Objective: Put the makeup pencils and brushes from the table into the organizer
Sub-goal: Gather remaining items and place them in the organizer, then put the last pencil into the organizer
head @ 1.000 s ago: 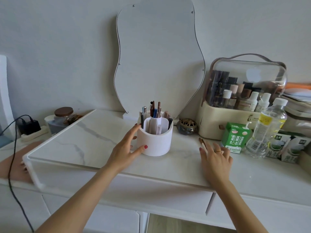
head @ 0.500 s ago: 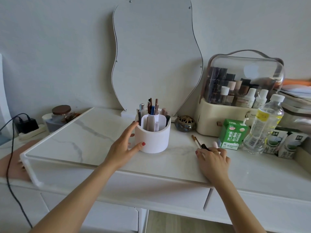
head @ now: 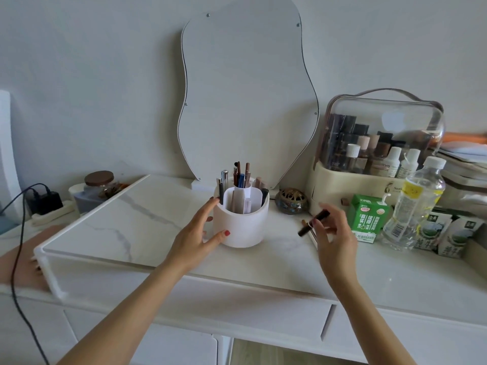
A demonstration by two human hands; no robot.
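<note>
Our left hand (head: pixel 196 234) reaches far forward from the near left, forearm bare and nearly straight, fingers relaxed and spread, thumb and fingertips resting against the side of the organizer (head: pixel 241 225). Our right hand (head: pixel 333 233) is raised on the right, wrist bent, fingers curled, pinching a dark pencil (head: pixel 314 223) that tilts up toward the far right.

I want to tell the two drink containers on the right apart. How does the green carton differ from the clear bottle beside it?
The green carton is an opaque box; the clear bottle is see-through and rounded. The carton is shorter; the bottle stands taller. The carton has a white straw at its top; the bottle has a white cap. Both stand upright on the table.
</note>
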